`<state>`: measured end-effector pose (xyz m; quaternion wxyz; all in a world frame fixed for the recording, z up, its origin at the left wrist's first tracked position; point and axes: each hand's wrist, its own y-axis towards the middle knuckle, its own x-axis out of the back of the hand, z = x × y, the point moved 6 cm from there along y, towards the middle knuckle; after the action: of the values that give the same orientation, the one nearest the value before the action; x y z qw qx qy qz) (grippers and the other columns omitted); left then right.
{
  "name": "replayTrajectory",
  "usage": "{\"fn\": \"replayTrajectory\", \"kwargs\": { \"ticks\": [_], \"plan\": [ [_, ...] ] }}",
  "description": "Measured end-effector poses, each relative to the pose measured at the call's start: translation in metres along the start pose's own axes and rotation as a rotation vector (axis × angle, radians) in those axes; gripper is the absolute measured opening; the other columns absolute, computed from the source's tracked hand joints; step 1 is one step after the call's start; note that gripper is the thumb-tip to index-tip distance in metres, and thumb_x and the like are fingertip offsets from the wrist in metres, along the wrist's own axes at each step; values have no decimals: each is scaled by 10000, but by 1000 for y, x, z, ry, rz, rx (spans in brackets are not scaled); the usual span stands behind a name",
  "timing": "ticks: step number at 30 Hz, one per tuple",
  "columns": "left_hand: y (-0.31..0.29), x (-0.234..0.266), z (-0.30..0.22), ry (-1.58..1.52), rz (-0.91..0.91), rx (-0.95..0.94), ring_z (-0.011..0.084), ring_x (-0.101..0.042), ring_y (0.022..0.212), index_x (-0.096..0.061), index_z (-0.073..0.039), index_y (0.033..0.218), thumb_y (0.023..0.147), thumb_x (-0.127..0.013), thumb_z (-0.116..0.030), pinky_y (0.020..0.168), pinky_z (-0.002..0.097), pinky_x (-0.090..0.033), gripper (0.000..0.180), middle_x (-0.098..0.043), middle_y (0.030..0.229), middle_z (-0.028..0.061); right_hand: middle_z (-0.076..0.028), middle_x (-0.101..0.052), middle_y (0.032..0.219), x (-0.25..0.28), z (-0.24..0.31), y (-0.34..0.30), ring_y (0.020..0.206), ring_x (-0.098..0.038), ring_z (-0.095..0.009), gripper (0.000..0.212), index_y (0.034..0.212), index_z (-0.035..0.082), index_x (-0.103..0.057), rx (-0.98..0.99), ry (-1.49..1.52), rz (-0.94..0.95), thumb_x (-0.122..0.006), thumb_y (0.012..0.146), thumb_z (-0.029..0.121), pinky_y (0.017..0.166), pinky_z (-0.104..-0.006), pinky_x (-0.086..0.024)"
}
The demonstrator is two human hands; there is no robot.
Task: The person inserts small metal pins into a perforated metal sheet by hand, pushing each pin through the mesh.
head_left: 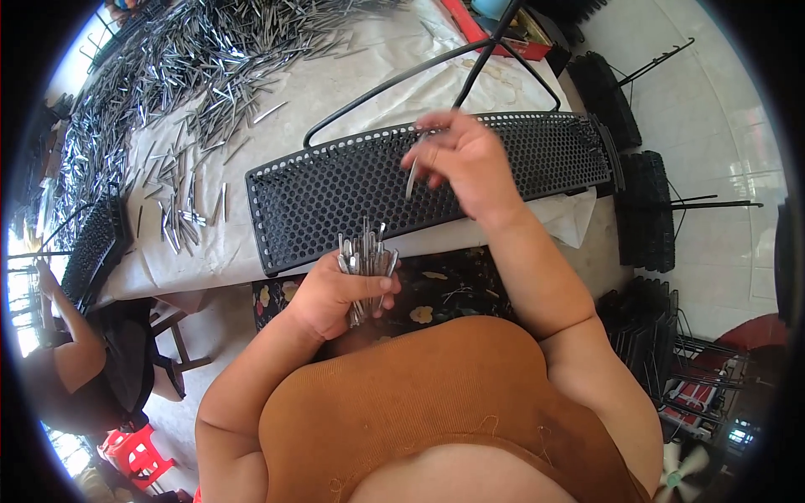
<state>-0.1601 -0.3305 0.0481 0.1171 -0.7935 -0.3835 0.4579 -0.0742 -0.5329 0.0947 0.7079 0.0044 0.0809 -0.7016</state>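
Note:
My left hand (323,293) is closed around a bundle of thin metal strips (366,258), their ends sticking up above the fingers, just in front of the table edge. Over the middle of a long black perforated metal panel (327,197), my right hand (478,163) pinches a single metal strip (411,180) that hangs down from the fingers. The panel lies along the near edge of the table, with a black bent-rod frame (394,82) rising behind it. Whether the single strip touches the panel, I cannot tell.
A large heap of metal strips (239,63) covers the table's far left, with loose strips (186,214) nearer. At left, another person (80,369) sits by a similar black panel (99,243). Black panels (646,210) are stacked at right. A red tray (528,52) stands at the back.

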Motion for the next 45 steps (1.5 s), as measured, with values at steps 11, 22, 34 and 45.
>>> {"fn": "replayTrajectory", "kwargs": {
  "ticks": [11,22,34,45],
  "plan": [
    [3,-2,1,32,-14,5,191,-655,730,-634,-10,1063,827,-724,7,599,314,-513,253,-688,887,96,-82,-731,837,41,13,14,745,-699,-123,148,940,26,-613,637,-813,-396,-739,876,69,650,-257,-531],
    [4,-1,3,21,-16,3,188,-655,728,-632,-4,1076,834,-719,3,594,309,-508,257,-683,881,96,-73,-696,842,33,29,9,767,-646,-247,93,875,66,-678,825,-1089,-411,-749,816,68,687,-342,-516],
    [1,-4,1,-104,103,-99,209,-661,730,-631,23,1097,803,-730,15,617,322,-522,310,-686,880,109,-38,-702,931,-54,-11,-43,845,-647,-95,213,1036,1,-704,-139,-114,474,-751,829,12,773,-243,-525],
    [4,-4,5,26,-2,4,204,-669,718,-646,4,1009,797,-726,55,606,320,-532,232,-707,882,117,-86,-733,863,45,21,3,732,-675,-112,148,957,8,-599,473,-563,-453,-720,872,6,652,-225,-528]
  ]
}}
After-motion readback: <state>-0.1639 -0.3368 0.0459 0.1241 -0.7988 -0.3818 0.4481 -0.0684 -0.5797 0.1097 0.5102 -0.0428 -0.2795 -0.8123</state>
